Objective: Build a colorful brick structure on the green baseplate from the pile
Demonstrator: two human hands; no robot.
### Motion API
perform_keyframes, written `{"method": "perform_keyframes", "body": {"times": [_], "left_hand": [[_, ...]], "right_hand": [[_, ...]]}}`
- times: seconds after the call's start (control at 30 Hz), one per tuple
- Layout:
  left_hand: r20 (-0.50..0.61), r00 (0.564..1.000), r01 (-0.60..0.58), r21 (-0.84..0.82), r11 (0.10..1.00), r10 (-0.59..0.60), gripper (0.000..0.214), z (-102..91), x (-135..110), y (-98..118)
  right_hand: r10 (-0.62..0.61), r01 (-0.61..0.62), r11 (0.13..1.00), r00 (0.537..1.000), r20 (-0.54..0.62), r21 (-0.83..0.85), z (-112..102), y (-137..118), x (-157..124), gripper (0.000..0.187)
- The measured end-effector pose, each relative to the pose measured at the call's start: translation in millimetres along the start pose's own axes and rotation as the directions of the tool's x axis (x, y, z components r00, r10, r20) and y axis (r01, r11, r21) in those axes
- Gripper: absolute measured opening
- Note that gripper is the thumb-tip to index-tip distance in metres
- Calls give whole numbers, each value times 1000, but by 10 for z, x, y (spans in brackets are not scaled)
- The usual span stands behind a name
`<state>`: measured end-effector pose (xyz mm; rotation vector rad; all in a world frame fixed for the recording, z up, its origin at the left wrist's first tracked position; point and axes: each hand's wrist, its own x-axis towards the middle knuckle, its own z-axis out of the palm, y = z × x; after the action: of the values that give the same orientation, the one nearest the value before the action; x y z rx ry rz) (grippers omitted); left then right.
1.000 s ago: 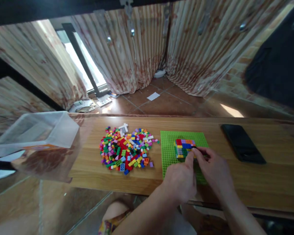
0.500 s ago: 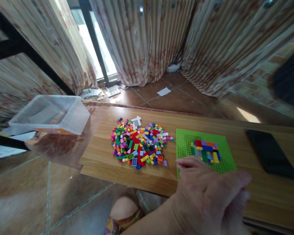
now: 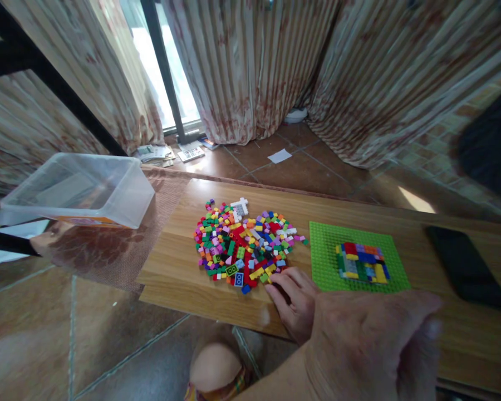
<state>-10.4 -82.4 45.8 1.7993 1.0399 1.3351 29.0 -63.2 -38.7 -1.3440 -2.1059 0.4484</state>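
loose bricks, right hand at one edge, bare table around

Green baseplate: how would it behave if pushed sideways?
The green baseplate would likely slide rather than tip: it's thin, broad and flat on the table. Probably light, given that thinness. The brick build on top may ride along.

Beyond the wooden table, pale curtains with reddish-brown patterning hang in pleats down to a brown tiled floor. Beyond the table's left end, a bright, dark-framed window shows between them. Beyond its right part stand a brick-patterned wall and, nearer the table, a patch of sunlight
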Motion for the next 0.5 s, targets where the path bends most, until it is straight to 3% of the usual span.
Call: {"method": "perform_keyframes", "body": {"times": [0.3,0.5], "left_hand": [[1,999,40,23,999,-40,32,-27,19,27],[-54,995,84,70,994,-80,29,1,26,13]], "right_hand": [[-61,52,985,997,-47,-163,103,-13,12,11],[-75,70,992,996,-41,-108,104,-37,23,15]]}}
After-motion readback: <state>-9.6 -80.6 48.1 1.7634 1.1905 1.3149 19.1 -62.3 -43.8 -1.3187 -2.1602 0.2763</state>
